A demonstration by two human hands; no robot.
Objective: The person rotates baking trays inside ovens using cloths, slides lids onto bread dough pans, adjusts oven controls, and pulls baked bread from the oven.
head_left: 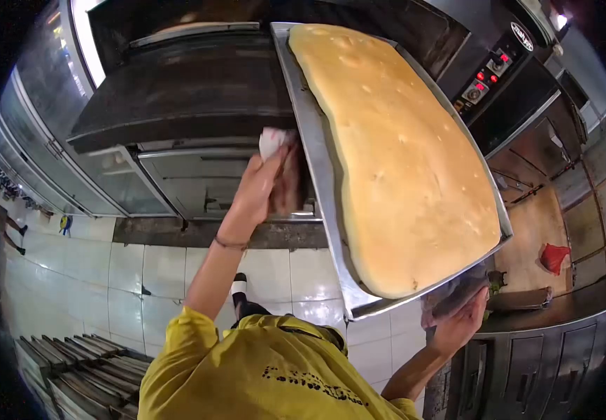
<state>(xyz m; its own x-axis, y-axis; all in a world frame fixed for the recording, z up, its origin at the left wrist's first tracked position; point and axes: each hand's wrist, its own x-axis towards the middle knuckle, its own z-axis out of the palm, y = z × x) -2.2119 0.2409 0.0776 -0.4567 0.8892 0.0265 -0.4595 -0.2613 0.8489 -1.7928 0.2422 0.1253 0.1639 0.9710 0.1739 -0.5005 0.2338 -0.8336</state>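
A large rectangular metal baking tray [320, 189] slants across the view. On it lies a thick, golden baked slab [401, 168], cake or bread, slightly bumpy on top. My left hand [257, 183] is closed around a folded white and brownish cloth [275, 142] beside the tray's left rim. Motion blurs the cloth's lower part, and its contact with the rim is unclear. My right hand [462, 320] grips a greyish cloth [450, 299] at the tray's near right edge. The tray partly covers that cloth, so the exact grip there is hidden.
A dark oven ledge [191, 91] is left of the tray. An oven control panel [483, 78] with red lights stands at upper right. Metal cabinets [534, 364] occupy the lower right, with a red cloth [554, 258] beyond. A slatted rack [86, 371] stands lower left on the tiled floor.
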